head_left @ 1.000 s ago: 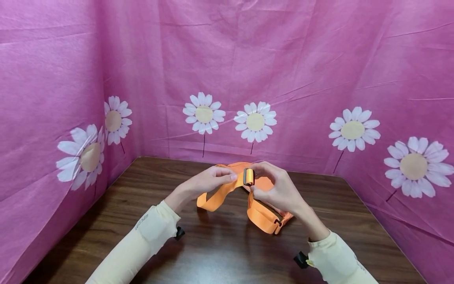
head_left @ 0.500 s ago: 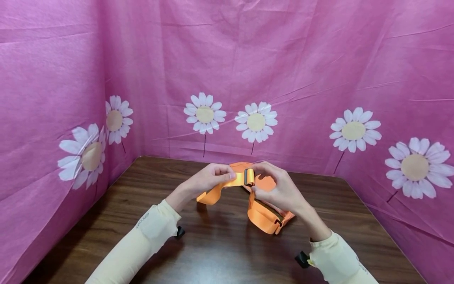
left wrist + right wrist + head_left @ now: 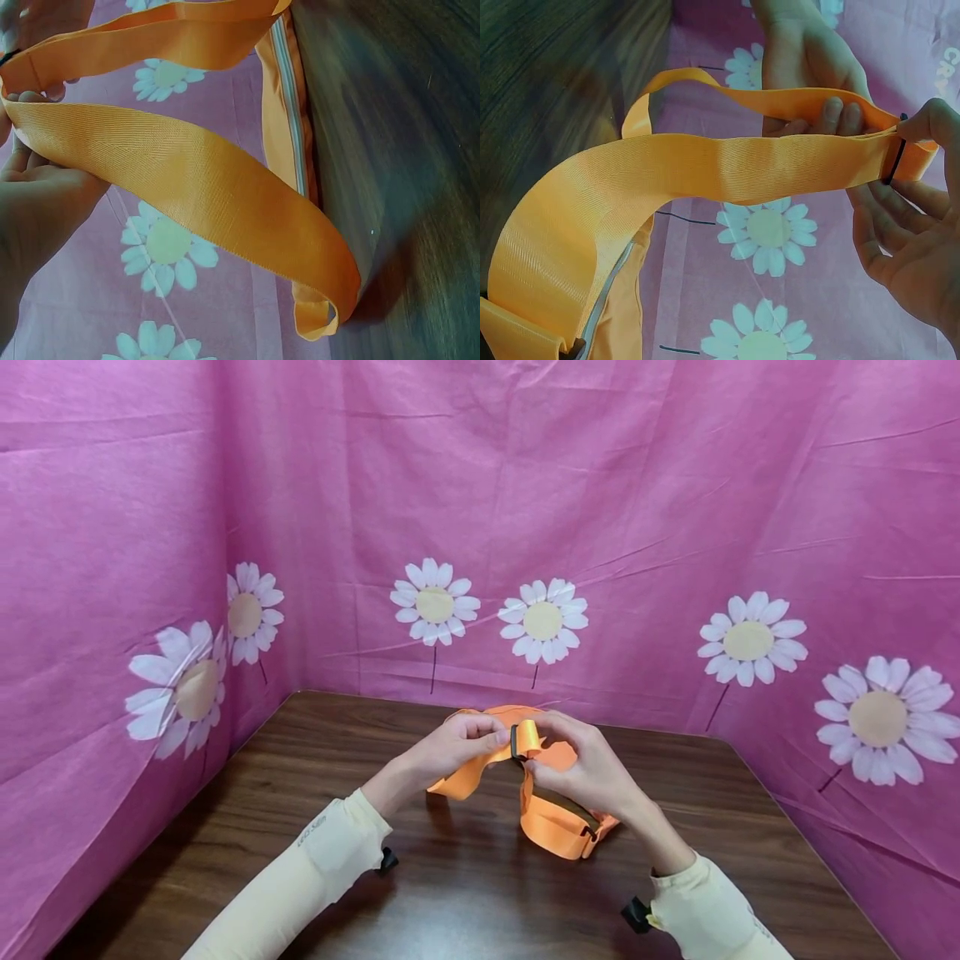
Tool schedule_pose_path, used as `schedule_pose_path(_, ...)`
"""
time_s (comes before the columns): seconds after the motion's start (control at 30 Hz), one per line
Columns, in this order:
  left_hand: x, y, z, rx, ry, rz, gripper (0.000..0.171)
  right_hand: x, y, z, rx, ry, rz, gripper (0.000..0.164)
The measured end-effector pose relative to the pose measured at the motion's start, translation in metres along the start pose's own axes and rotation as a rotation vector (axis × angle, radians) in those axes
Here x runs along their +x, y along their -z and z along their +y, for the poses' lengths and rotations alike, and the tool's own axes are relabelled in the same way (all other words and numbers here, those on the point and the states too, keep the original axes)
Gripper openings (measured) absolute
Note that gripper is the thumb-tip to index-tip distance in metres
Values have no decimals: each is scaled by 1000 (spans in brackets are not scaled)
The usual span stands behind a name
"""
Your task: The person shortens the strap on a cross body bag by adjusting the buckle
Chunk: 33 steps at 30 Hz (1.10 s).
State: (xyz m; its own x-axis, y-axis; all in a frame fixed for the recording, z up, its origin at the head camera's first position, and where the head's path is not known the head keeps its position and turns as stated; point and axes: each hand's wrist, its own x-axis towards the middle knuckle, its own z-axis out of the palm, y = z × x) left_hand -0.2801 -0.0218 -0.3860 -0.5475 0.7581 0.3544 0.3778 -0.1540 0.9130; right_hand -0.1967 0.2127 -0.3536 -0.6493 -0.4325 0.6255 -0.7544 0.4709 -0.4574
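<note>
An orange zippered bag [image 3: 560, 755] lies on the table beneath both hands, with a wide orange strap [image 3: 780, 169] running up from it. A black slider buckle [image 3: 514, 742] sits on the strap between the hands, and a short loop of webbing bulges from its right side. My left hand [image 3: 465, 743] pinches the strap just left of the slider, thumb on top. On the other side, my right hand [image 3: 592, 764] holds the loop and slider edge between thumb and fingers. The slack strap [image 3: 187, 180] hangs in a curve below my left hand.
The brown wooden table [image 3: 450, 877] reaches back to a pink cloth [image 3: 480, 485] printed with white daisies, which encloses it on three sides. A second black fitting [image 3: 589, 833] joins the strap near the bag's right end.
My left hand has shifted slightly right, up against the slider. The slider has moved a little left, and the webbing loop on its right stands out further. My right hand stays nearly in place.
</note>
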Motion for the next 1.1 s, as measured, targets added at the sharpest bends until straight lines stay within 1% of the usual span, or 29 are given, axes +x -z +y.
schedule_pose_path(0.13, 0, 0, 0, 29, 26, 13, 30, -1, 0, 2, -18, -6, 20, 41)
schedule_pose_path(0.2, -1, 1, 0, 40, 62, 16, 33, 0, 1, -1, -11, -4, 32, 42)
schedule_pose_path(0.27, -3, 4, 0, 53, 107, 11, 37, 2, 4, -10, 4, -1, 42, 42)
schedule_pose_path(0.33, -5, 6, -1, 66, 152, -12, 40, 3, 7, -21, 16, -4, 49, 42)
schedule_pose_path(0.4, -6, 9, -3, 57, 187, -55, 43, 4, 10, -30, 26, -11, 52, 41)
schedule_pose_path(0.47, -7, 10, -4, 47, 195, -96, 47, 5, 12, -36, 28, -19, 50, 40)
schedule_pose_path(0.53, -7, 11, -6, 27, 171, -136, 47, 4, 13, -37, 32, -23, 49, 40)
schedule_pose_path(0.57, -7, 11, -6, 17, 158, -146, 45, 4, 13, -36, 40, -24, 47, 40)
schedule_pose_path(0.67, -6, 10, -5, 22, 107, -145, 39, 4, 13, -34, 62, -20, 36, 42)
schedule_pose_path(0.73, -6, 10, -4, 18, 89, -144, 36, 5, 13, -34, 77, -8, 21, 44)
schedule_pose_path(0.87, -5, 9, 0, -4, 53, -157, 36, 6, 14, -36, 86, 20, -17, 45)
schedule_pose_path(0.97, -5, 9, 3, -8, 14, -163, 37, 6, 13, -34, 89, 33, -33, 43)
schedule_pose_path(1.03, -5, 9, 4, 2, -5, -166, 38, 5, 11, -27, 94, 35, -35, 43)
schedule_pose_path(1.1, -5, 9, 5, 11, -8, -166, 40, 3, 8, -18, 97, 36, -37, 44)
